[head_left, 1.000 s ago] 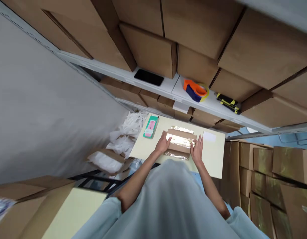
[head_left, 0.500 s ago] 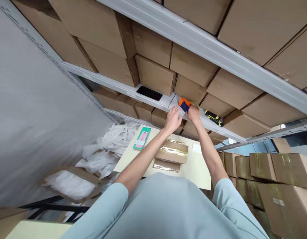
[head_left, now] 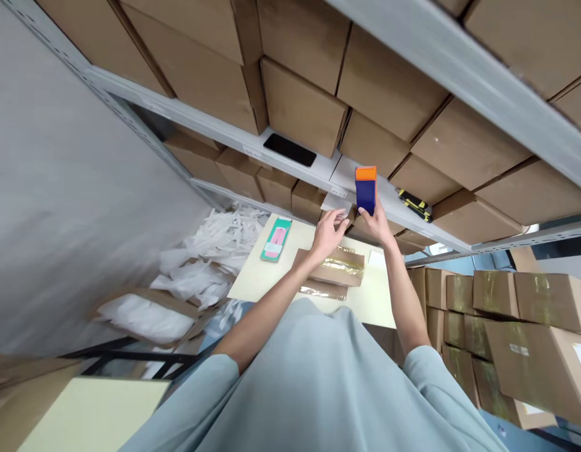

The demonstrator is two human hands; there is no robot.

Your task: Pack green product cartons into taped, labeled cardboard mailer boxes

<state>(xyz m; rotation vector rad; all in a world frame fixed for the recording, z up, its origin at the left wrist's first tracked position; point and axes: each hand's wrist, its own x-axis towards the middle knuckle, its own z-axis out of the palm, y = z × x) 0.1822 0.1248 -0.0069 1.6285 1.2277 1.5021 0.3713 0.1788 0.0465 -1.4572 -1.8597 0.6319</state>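
Observation:
In my right hand (head_left: 375, 223) is an orange and dark-blue tape dispenser (head_left: 365, 190), raised in front of the shelf edge with its orange end up. My left hand (head_left: 328, 233) is to the left of it, its fingers closed on a thin white slip (head_left: 336, 203) that sticks up past the fingertips. Below my hands, a brown cardboard box (head_left: 340, 269) with shiny clear tape lies on the cream tabletop (head_left: 252, 276). Left of the box is a green package with a pink panel (head_left: 276, 240).
A black phone (head_left: 290, 149) and black-and-yellow cutters (head_left: 415, 206) lie on the metal shelf (head_left: 215, 135), in front of stacked cartons (head_left: 302, 103). White scraps (head_left: 224, 238) heap up at left. Taped cartons (head_left: 530, 358) are piled at right.
My right hand has lifted the tape dispenser off the shelf and turned it upright. My left hand has drawn back slightly, and a white slip now shows at its fingers. The view has shifted.

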